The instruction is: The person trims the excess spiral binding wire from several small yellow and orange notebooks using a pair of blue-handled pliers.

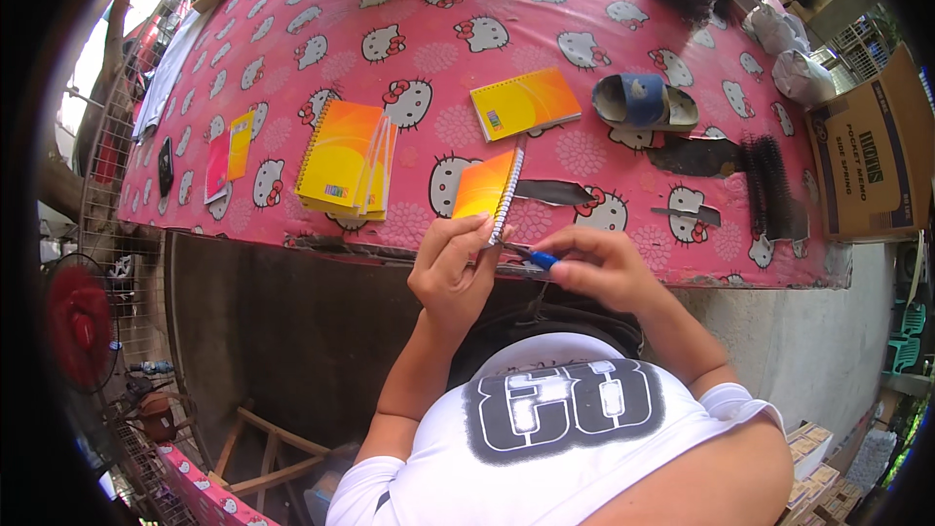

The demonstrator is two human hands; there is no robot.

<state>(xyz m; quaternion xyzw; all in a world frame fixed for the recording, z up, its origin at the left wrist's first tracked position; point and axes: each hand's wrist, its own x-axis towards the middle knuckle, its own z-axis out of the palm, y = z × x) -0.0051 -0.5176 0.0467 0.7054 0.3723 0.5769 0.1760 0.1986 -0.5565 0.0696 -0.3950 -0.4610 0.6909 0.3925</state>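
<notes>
Over the table's near edge, my left hand is closed around the lower end of a small orange and yellow spiral notebook, held upright with its white coil toward the right. My right hand grips blue-handled pliers, their metal tip against the coil's lower end. Just left of my hands lies a stack of similar spiral notebooks, several deep and slightly fanned. Another orange and yellow notebook lies flat beyond the held one. My fingers partly hide the coil's end.
A pink patterned cover with torn dark patches spans the table. A blue slipper, black coils and a cardboard box stand rightward. Leftward lie a phone, a pink booklet and a yellow booklet.
</notes>
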